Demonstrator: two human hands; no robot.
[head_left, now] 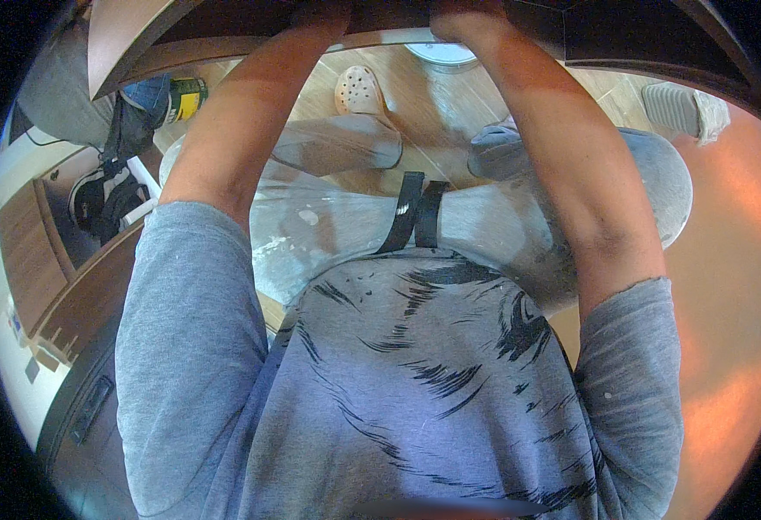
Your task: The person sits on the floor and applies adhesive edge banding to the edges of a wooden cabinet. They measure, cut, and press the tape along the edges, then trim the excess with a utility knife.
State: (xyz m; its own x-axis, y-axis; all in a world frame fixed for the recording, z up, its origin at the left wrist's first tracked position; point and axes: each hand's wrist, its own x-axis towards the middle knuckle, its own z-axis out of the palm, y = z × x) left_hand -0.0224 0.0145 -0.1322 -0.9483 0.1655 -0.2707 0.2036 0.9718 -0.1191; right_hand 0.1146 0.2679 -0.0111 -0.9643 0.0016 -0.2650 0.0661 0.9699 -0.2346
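Both my arms stretch forward under a dark brown wooden edge (623, 33) that curves across the top of the view. Only the wrist end of my left hand (324, 12) shows at the upper edge, in the shadow of the wood. My right hand (460, 21) is partly seen close to that wood, to the right of the left one. The fingers of both hands are out of sight, so what they hold or touch cannot be made out. Below and between the wrists, the rim of a round whitish container (443, 55) stands on the floor.
My bent knees in stained grey trousers (311, 208) lie below the wood. A beige clog (359, 89) and a grey slipper (670, 106) are on the wood-look floor. At left are a green-yellow can (190, 99) and an open wooden compartment (38, 238) with dark items.
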